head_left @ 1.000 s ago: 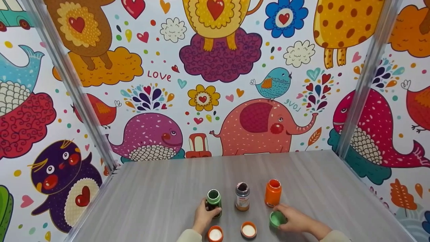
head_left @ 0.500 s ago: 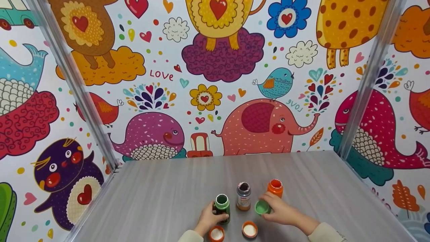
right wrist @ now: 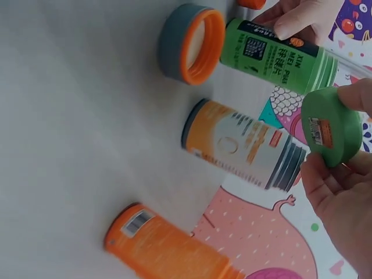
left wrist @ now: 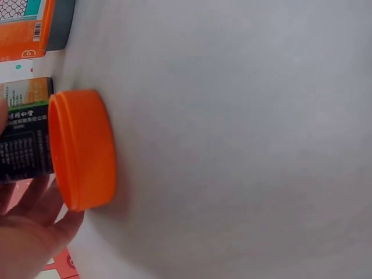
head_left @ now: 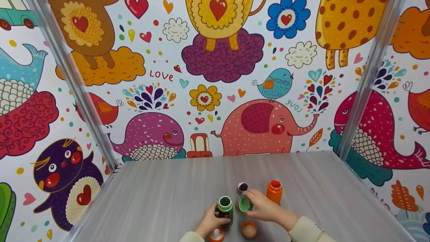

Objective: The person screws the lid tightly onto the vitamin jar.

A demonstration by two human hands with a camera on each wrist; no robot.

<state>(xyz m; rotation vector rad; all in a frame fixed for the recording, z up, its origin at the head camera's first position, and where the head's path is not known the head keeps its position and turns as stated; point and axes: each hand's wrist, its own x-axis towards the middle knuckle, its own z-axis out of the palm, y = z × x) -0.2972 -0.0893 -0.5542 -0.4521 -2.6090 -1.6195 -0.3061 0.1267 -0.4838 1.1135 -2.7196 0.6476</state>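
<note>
Within hands (head_left: 211, 220) (head_left: 264, 206): left gripping green bottle (head_left: 225, 212), right pinching green lid (head_left: 245, 204).

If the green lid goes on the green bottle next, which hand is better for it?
Probably the right hand: it holds the green lid near the open green bottle. The left hand is busy gripping that bottle.

The lid (right wrist: 332, 126) is green, the bottle (right wrist: 286, 58) green-and-black.
</note>
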